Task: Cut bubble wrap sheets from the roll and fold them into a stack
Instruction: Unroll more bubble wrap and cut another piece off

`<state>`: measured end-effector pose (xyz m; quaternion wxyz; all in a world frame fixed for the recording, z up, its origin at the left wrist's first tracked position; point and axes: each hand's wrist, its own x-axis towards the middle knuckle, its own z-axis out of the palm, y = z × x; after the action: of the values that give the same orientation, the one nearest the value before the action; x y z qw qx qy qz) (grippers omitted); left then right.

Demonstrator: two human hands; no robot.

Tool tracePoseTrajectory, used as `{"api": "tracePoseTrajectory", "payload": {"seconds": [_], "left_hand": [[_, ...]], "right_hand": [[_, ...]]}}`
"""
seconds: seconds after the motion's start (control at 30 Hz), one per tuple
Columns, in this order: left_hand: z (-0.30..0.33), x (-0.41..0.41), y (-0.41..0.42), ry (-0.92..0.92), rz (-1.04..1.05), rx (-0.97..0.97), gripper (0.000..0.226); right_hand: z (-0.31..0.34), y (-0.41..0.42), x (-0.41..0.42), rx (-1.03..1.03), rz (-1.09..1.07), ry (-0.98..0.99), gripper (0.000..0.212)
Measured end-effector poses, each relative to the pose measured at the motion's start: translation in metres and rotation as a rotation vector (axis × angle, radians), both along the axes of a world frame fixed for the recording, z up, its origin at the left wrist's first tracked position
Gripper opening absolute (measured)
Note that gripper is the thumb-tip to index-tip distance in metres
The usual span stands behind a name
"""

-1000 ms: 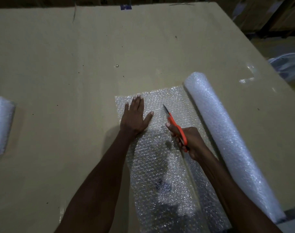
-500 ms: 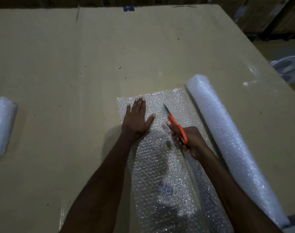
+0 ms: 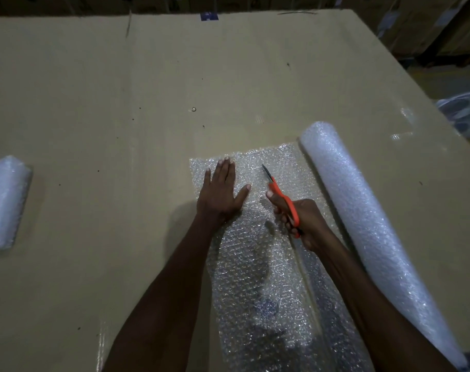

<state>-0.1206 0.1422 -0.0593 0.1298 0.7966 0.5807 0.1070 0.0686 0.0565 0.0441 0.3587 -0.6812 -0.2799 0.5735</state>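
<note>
Scissors: orange-handled, gripped in the right hand; over the last second the blade tip has crept a little further toward the far edge of the unrolled sheet, so the cut is advancing.
Right hand: fingers curled round the scissor handles, thumb stretched along the upper handle.
Left hand: flat on the sheet just left of the blades, fingers straight and together, thumb spread toward the scissors; it has hardly shifted, still pinning the sheet.
Meaning for the task: the cut looks well along, with only a short stretch of wrap left beyond the blade tip; after that the sheet should come free for folding.
Roll: lies along the right edge of the tabletop, touching the sheet's right side.
Folded stack: at the left edge of the tabletop, well apart from the hands.
Hidden or unclear: the cut line behind the blades is hard to trace in the dim, glinting wrap; whether the blades are parted cannot be told; the stack is cut off at the left, the roll's near end and the sheet at the bottom; a pale object beyond the right edge cannot be identified.
</note>
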Motion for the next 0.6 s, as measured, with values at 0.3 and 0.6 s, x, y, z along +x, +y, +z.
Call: {"api": "tracePoseTrajectory", "payload": {"seconds": [0.3,0.6], "left_hand": [[0.002,0.0,-0.001,-0.018,0.006,-0.019,0.082],[0.004,0.0,-0.002,-0.018,0.002,-0.025,0.083]], "right_hand": [[0.0,0.006,-0.001,0.008,0.008,-0.013,0.046],[-0.001,0.011,-0.004,0.021,0.006,-0.02,0.046]]}}
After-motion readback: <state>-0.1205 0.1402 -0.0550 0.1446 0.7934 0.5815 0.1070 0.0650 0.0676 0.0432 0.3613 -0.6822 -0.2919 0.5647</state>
